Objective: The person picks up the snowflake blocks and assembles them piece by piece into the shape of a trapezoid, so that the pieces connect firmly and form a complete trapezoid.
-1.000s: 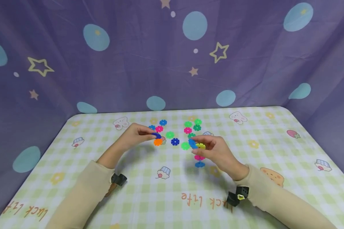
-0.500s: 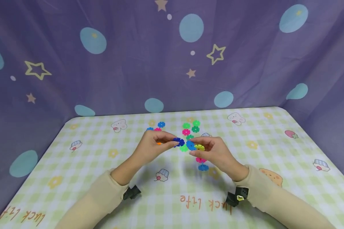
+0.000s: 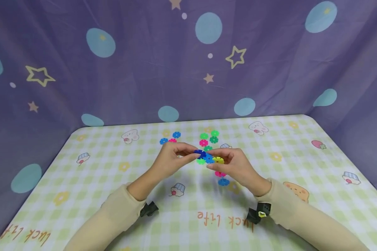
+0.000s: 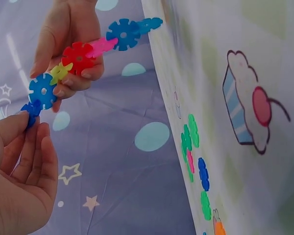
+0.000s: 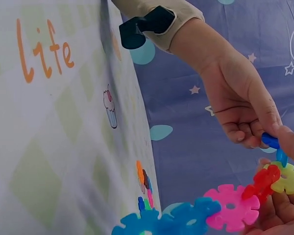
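Over the middle of the table, my left hand (image 3: 172, 159) pinches a dark blue notched snowflake disc (image 4: 32, 110) between thumb and fingers. Its edge meets a lighter blue disc (image 4: 42, 91) at the end of a chain of interlocking discs. My right hand (image 3: 237, 167) holds that chain near this end, fingers curled about the yellow disc (image 4: 60, 72) and red disc (image 4: 78, 58). Beyond them the chain runs on through a pink disc (image 5: 231, 207) and a blue disc (image 4: 123, 34) to another blue one, hanging toward me.
Loose discs lie on the checked tablecloth (image 3: 113, 181) behind the hands. Among them are a pink disc (image 3: 204, 143), a dark green disc (image 3: 214, 139) and a blue disc (image 3: 176, 135). A purple curtain (image 3: 138, 69) stands behind the table.
My left hand has moved right from the loose discs, bringing the dark blue disc to the chain's light blue end disc. The right hand has stayed nearly in place with the chain.
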`<state>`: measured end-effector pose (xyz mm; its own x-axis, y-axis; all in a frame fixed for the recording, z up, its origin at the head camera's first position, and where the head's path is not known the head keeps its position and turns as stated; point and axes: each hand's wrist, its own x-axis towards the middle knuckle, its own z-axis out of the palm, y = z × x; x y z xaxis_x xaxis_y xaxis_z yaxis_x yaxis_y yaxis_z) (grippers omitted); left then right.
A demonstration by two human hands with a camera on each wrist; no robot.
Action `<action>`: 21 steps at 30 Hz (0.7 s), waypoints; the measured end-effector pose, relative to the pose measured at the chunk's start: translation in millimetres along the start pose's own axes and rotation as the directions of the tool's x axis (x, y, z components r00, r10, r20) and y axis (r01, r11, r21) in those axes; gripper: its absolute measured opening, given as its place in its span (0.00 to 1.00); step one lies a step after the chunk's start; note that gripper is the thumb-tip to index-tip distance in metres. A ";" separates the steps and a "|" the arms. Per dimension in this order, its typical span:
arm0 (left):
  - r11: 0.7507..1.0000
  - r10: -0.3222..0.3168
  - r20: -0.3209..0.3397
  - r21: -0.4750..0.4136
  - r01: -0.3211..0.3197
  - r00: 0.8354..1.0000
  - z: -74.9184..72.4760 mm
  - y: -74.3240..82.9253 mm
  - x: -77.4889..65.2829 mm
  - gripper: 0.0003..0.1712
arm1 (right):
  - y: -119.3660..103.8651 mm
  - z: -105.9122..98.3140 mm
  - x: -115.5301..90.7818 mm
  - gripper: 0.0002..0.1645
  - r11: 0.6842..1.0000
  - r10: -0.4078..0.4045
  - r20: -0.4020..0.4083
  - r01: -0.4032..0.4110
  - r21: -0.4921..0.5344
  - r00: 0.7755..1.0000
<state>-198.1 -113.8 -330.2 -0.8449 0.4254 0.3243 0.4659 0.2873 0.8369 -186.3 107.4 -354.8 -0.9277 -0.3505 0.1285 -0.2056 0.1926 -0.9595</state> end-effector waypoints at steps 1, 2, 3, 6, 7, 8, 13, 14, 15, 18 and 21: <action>1.000 0.006 -0.005 0.003 -0.006 1.000 0.5 0.0 0.2 0.06 | 0.3 0.0 0.1 0.21 1.000 -0.002 -0.001 0.002 0.003 1.000; 1.000 0.017 -0.009 0.005 -0.017 1.000 1.2 0.0 0.6 0.06 | 0.6 0.1 0.1 0.21 1.000 -0.004 -0.003 0.004 0.009 1.000; 1.000 0.030 -0.012 0.007 -0.030 0.999 1.8 -0.1 0.9 0.06 | 1.4 0.2 0.3 0.21 1.000 -0.005 -0.004 0.006 0.015 1.000; 0.998 0.057 -0.017 0.014 -0.056 0.998 3.8 0.2 2.2 0.06 | 4.1 1.2 0.7 0.21 0.999 -0.010 -0.004 0.010 0.049 1.000; 0.998 0.057 -0.018 0.015 -0.056 0.998 4.5 0.7 2.5 0.06 | 5.0 1.7 0.8 0.21 0.998 -0.011 -0.004 0.011 0.064 1.000; 0.999 0.052 -0.018 0.016 -0.052 0.998 5.1 0.9 2.6 0.06 | 6.1 2.3 0.9 0.21 0.997 -0.013 -0.003 0.013 0.076 1.000; 1.000 0.003 -0.029 0.020 -0.003 1.000 7.1 3.2 1.6 0.06 | 8.5 4.7 0.5 0.20 0.996 -0.048 -0.024 0.049 0.070 0.999; 1.000 0.000 -0.033 0.021 0.001 0.999 7.2 3.7 1.1 0.06 | 8.5 4.8 0.2 0.20 0.996 -0.061 -0.030 0.063 0.057 0.998; 1.000 -0.001 -0.037 0.020 0.001 0.999 7.4 4.2 0.7 0.06 | 8.6 5.0 0.0 0.20 0.996 -0.070 -0.037 0.072 0.047 0.997; 1.000 0.009 -0.044 0.016 -0.008 0.999 7.5 5.7 0.1 0.06 | 8.2 5.2 0.0 0.18 0.994 -0.101 -0.049 0.103 0.033 0.994; 0.999 0.030 -0.040 0.016 -0.029 0.999 8.6 6.8 0.3 0.06 | 8.3 5.5 -0.1 0.17 0.991 -0.121 -0.056 0.124 0.047 0.991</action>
<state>-193.0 -104.3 -328.2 -0.8406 0.3990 0.3662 0.4942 0.2886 0.8200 -186.2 103.9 -364.1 -0.9119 -0.3196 0.2575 -0.3041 0.1048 -0.9469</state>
